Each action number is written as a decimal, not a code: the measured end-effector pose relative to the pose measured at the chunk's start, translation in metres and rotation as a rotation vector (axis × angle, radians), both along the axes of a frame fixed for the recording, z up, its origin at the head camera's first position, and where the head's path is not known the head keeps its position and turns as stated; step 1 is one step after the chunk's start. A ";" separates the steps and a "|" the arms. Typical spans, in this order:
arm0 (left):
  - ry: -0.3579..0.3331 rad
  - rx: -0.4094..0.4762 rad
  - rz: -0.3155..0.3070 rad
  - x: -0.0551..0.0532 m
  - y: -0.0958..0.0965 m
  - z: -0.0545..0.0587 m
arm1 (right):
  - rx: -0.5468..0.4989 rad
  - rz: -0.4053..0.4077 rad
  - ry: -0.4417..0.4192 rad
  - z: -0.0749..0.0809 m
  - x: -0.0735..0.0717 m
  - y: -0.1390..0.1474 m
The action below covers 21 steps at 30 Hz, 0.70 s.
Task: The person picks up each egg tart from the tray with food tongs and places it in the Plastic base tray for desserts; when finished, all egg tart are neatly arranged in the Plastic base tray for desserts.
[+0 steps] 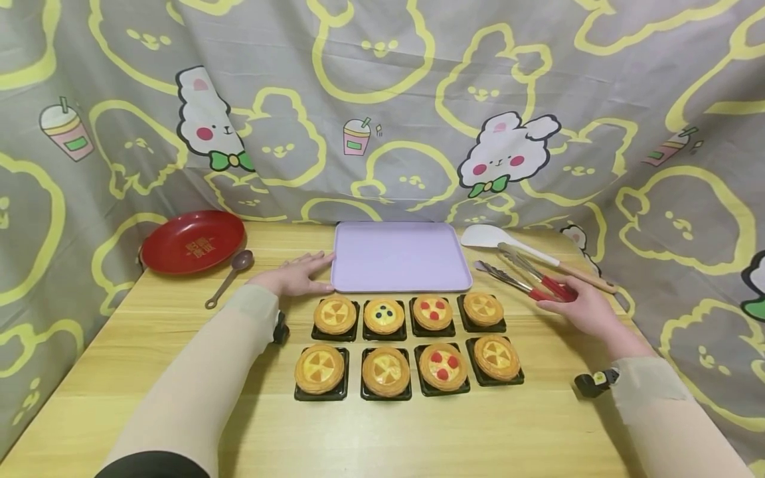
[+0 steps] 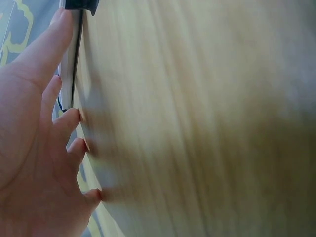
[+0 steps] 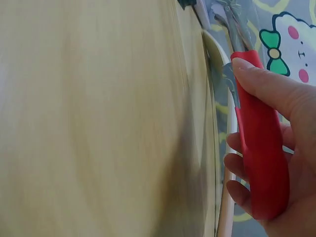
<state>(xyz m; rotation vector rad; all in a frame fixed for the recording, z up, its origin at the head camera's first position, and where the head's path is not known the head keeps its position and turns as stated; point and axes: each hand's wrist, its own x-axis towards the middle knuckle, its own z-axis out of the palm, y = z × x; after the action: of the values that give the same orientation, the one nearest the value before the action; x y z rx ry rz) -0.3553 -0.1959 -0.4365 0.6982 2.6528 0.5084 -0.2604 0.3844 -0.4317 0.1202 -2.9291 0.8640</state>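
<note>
In the head view, my left hand (image 1: 299,273) rests at the left side of a lavender rectangular tray (image 1: 402,259), fingers spread and thumb tip at the near left corner. The left wrist view shows the same hand (image 2: 39,143) with its fingertips down at the tabletop. My right hand (image 1: 588,309) holds metal tongs by their red handles (image 3: 264,148), thumb along one side and fingers curled round the other. The tongs' arms stand spread apart, pointing left towards the tray. Below the tray sit two rows of round tarts (image 1: 385,372) on black square holders.
A white-headed spatula (image 1: 484,236) with a wooden handle lies behind the tongs. To the far left are a red oval plate (image 1: 170,245) and a brown spoon (image 1: 241,260). Some tarts carry red pieces (image 1: 443,365); one has dark blue berries (image 1: 384,312). A patterned curtain (image 1: 412,119) closes off the back.
</note>
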 end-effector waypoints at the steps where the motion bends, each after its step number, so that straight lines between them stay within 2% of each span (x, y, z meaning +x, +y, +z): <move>1: -0.001 -0.001 0.000 0.000 0.000 0.000 | 0.002 0.002 -0.002 0.000 0.001 0.002; 13: -0.029 -0.001 0.008 -0.003 -0.002 0.001 | 0.028 0.007 -0.033 -0.005 0.008 0.017; 17: -0.024 0.000 0.007 -0.003 -0.003 0.001 | 0.046 0.004 -0.069 -0.008 0.008 0.018; 21: -0.015 -0.008 0.004 -0.003 -0.002 0.001 | 0.106 0.027 -0.089 -0.010 0.007 0.019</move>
<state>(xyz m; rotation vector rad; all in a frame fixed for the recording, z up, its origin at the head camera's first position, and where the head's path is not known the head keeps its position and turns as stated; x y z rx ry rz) -0.3584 -0.1978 -0.4356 0.6845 2.6410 0.5012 -0.2539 0.4037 -0.4418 0.1323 -3.0638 0.7367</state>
